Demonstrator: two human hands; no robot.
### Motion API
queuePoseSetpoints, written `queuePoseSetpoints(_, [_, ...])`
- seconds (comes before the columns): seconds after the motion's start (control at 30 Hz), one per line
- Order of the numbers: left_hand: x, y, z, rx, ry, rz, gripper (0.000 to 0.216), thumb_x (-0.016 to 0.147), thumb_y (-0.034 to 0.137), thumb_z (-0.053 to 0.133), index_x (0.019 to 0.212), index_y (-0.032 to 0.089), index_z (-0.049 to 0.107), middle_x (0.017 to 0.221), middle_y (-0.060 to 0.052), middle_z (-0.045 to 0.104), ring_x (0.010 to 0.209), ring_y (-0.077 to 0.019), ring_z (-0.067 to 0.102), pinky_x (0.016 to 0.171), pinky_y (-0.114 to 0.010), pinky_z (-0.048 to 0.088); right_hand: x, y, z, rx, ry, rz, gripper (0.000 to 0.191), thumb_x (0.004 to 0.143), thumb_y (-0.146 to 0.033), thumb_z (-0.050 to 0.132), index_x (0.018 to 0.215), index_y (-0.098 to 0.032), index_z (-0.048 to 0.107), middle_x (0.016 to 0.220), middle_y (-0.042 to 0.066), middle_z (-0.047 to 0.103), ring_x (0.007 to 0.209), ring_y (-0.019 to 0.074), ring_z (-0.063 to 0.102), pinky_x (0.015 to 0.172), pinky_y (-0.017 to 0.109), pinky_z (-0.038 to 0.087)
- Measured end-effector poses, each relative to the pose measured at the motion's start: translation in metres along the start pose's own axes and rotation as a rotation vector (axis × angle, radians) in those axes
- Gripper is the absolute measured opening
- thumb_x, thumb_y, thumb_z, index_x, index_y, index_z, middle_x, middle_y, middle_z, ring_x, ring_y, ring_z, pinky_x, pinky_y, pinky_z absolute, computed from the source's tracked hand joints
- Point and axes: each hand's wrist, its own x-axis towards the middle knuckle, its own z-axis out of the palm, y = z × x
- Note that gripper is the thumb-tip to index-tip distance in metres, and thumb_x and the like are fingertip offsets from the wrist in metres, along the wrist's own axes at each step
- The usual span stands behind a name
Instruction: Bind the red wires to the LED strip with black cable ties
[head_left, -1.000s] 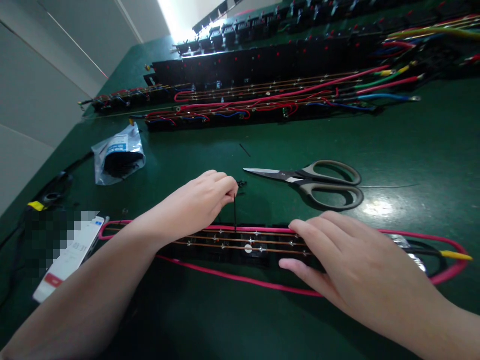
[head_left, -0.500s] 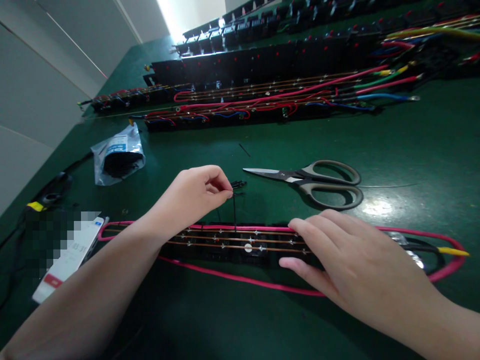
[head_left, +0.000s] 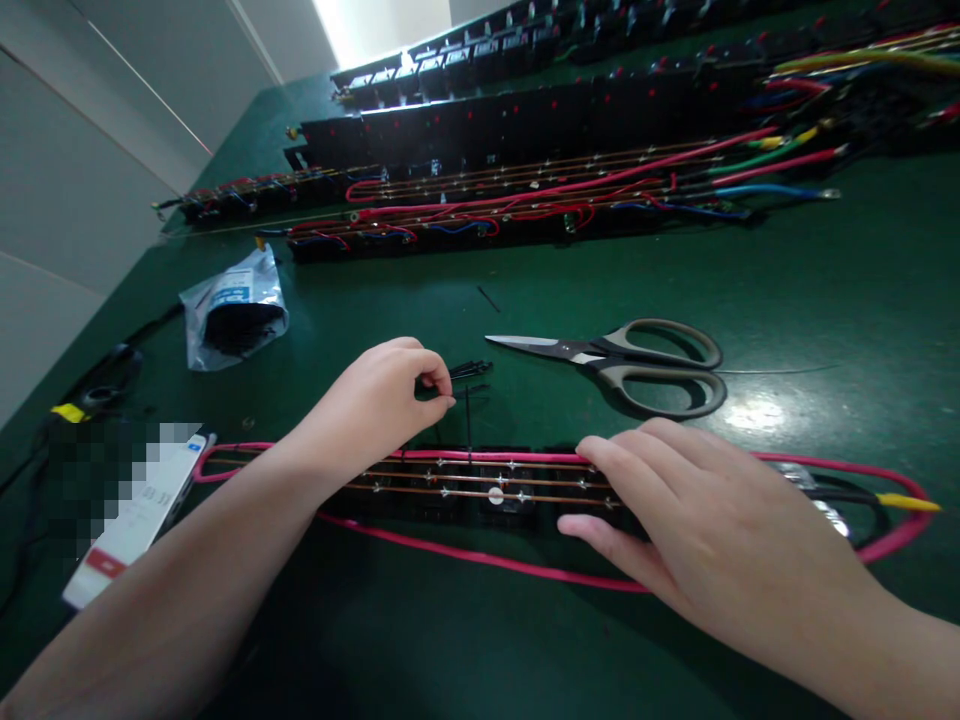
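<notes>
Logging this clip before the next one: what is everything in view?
socket strip: one, black, pink wire looped around it, under the hands
cable tie: one, black, upright at the strip
scissors: one, grey handles, behind the strip
loose ties: few, black, left of the blades
bag: one, silvery, left
phone: one, white, near left
wired strips: several rows, black, far side
table: one, green
left hand: one, fingertips pinched, beside loose ties
right hand: one, flat on the strip

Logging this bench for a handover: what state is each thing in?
Left hand, grip pinched shut on loose ties, it seems.
Right hand, open, flat on wired strip.
Fitted tie, standing upright from the strip.
Scissors, closed, lying flat.
Red wire, looped around the strip.
Foil bag, lying crumpled.
</notes>
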Motion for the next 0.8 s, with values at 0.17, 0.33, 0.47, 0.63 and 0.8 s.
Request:
queuePoseSetpoints(0.17, [0.0013, -0.0021, 0.0034, 0.020, 0.013, 0.003, 0.012, 0.080, 0.029, 0.074, 0.088, 0.021, 0.074, 0.094, -0.003, 0.064, 0.086, -0.0180, 0.061, 0.076, -0.032, 0.050, -0.0010, -0.0005, -0.0006, -0.006, -0.002, -0.002, 0.037, 0.103, -0.044, 0.040, 0.104, -0.012, 0.060, 0.083, 0.008, 0.064, 0.074, 0.0222, 0.057, 0.065, 0.034, 0.040])
queuePoseSetpoints(0.33, [0.0015, -0.0031, 0.0048, 0.047, -0.022, 0.080, 0.008, 0.085, 0.025, 0.068, 0.088, 0.021, 0.073, 0.099, -0.004, 0.065, 0.094, -0.0203, 0.062, 0.086, -0.036, 0.050, -0.0007, 0.0000, -0.0016, -0.012, -0.002, -0.007, 0.038, 0.103, -0.044, 0.040, 0.106, -0.012, 0.060, 0.084, 0.008, 0.064, 0.074, 0.0224, 0.057, 0.065, 0.035, 0.041])
queuePoseSetpoints(0.47, [0.0020, -0.0027, 0.0033, 0.133, -0.066, 0.171, 0.013, 0.090, 0.022, 0.060, 0.088, 0.020, 0.072, 0.100, -0.005, 0.066, 0.098, -0.0230, 0.061, 0.091, -0.041, 0.049, -0.0008, 0.0010, -0.0006, -0.017, 0.002, -0.012, 0.038, 0.103, -0.043, 0.039, 0.105, -0.011, 0.060, 0.083, 0.009, 0.064, 0.074, 0.0229, 0.057, 0.065, 0.035, 0.041])
queuePoseSetpoints(0.63, [0.0012, -0.0053, -0.0014, 0.267, -0.091, 0.244, 0.016, 0.093, 0.023, 0.055, 0.088, 0.021, 0.071, 0.098, -0.004, 0.065, 0.094, -0.0241, 0.061, 0.087, -0.043, 0.047, -0.0001, 0.0005, -0.0009, -0.018, -0.004, -0.008, 0.039, 0.103, -0.045, 0.040, 0.105, -0.012, 0.060, 0.083, 0.008, 0.064, 0.073, 0.0233, 0.057, 0.066, 0.035, 0.040])
queuePoseSetpoints(0.8, [0.0002, -0.0076, -0.0043, 0.336, -0.130, 0.264, 0.018, 0.092, 0.020, 0.052, 0.084, 0.019, 0.068, 0.096, -0.005, 0.063, 0.094, -0.0240, 0.062, 0.085, -0.042, 0.044, 0.0000, 0.0000, -0.0014, -0.013, 0.003, -0.011, 0.038, 0.102, -0.044, 0.041, 0.104, -0.012, 0.061, 0.082, 0.009, 0.064, 0.074, 0.0231, 0.056, 0.066, 0.035, 0.039])
